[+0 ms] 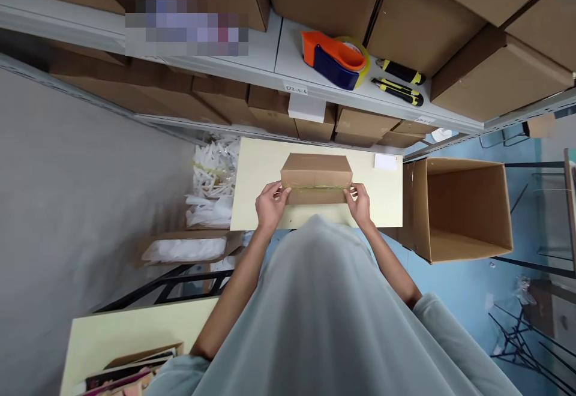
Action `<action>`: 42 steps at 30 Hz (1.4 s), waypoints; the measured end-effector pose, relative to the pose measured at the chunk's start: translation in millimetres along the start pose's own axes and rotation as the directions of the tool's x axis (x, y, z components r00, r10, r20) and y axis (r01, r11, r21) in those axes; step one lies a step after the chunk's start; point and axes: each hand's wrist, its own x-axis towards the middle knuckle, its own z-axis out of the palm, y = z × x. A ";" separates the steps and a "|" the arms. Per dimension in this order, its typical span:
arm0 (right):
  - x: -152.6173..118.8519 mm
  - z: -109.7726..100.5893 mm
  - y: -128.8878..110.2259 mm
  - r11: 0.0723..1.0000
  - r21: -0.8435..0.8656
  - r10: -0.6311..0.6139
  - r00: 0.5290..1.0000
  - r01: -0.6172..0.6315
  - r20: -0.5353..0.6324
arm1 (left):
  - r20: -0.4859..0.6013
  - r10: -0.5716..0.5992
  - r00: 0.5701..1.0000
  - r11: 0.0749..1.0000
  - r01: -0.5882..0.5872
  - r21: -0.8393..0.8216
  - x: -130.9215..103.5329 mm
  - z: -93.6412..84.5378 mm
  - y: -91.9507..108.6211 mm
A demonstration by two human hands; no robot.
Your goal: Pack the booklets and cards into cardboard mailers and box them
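A small brown cardboard box (316, 178) lies on the pale yellow table (256, 162) right in front of me. Its flaps are closed, and a thin yellowish-green line, perhaps the edge of a tape strip, runs along the side facing me. My left hand (271, 205) grips the box's near left corner between thumb and fingers. At the near right corner, my right hand (359, 204) holds it the same way. The underside of the box is hidden.
On the shelf (288, 54) above are an orange and blue tape dispenser (335, 60), utility knives (399, 91) and cardboard boxes. White paper (386, 161) lies at the table's right. An open carton (468, 210) stands right; packing scraps (213, 171) lie left.
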 end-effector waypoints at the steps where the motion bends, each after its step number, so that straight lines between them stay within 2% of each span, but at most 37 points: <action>1: -0.2 -0.7 1.6 1.000 0.006 0.004 1.000 -0.004 0.014 | 0.007 -0.003 1.000 1.000 0.003 -0.005 0.7 0.1 -1.3; 4: -3.1 6.3 12.7 0.991 0.007 0.129 0.985 -0.130 0.118 | 0.053 -0.099 0.994 0.992 0.094 0.081 1.6 7.4 -11.1; 7: -8.7 21.4 28.1 0.958 -0.037 0.285 0.931 -0.284 0.230 | 0.140 -0.228 0.963 0.961 0.199 0.194 -2.5 21.6 -27.0; 9: -12.3 29.1 37.7 0.945 -0.055 0.324 0.909 -0.321 0.263 | 0.192 -0.271 0.943 0.953 0.236 0.189 -7.3 30.0 -39.1; 14: -14.4 27.2 55.6 0.936 -0.012 0.341 0.896 -0.353 0.284 | 0.188 -0.281 0.941 0.957 0.289 -0.017 -9.1 36.4 -65.4; 17: -12.9 23.9 59.7 0.928 0.023 0.349 0.890 -0.371 0.293 | 0.200 -0.281 0.939 0.955 0.293 -0.034 -0.2 35.2 -73.2; 22: -11.9 29.5 53.7 0.931 0.050 0.322 0.877 -0.362 0.356 | 0.284 -0.241 0.928 0.964 0.262 -0.038 11.3 33.9 -74.9; 28: -9.1 28.9 38.4 0.941 -0.005 0.318 0.879 -0.339 0.356 | 0.303 -0.226 0.926 0.971 0.241 -0.010 17.9 27.7 -69.6; 31: -11.8 26.7 23.1 0.951 -0.054 0.302 0.877 -0.304 0.373 | 0.279 -0.225 0.933 0.973 0.231 0.014 24.4 18.4 -60.8; 34: -6.9 19.9 0.6 0.970 -0.111 0.241 0.892 -0.215 0.383 | 0.210 -0.219 0.953 0.976 0.218 0.025 34.5 0.6 -48.3; 37: 29.5 0.9 -33.4 0.982 -0.172 0.126 0.948 -0.077 0.292 | 0.081 -0.172 0.982 0.985 0.171 0.016 54.1 -16.5 -26.1; 39: 75.3 -20.0 -71.5 0.978 -0.187 -0.066 0.987 0.092 0.145 | -0.013 -0.023 1.000 0.999 0.023 0.034 74.6 -23.2 5.3; 40: 102.3 -31.7 -96.3 0.960 -0.190 -0.199 0.978 0.206 0.055 | -0.041 0.078 0.996 0.997 -0.077 0.029 86.2 -25.7 28.3; 42: 158.1 -53.4 -153.2 0.891 -0.206 -0.428 0.900 0.404 -0.086 | -0.073 0.289 0.955 0.957 -0.291 -0.018 107.9 -30.5 87.4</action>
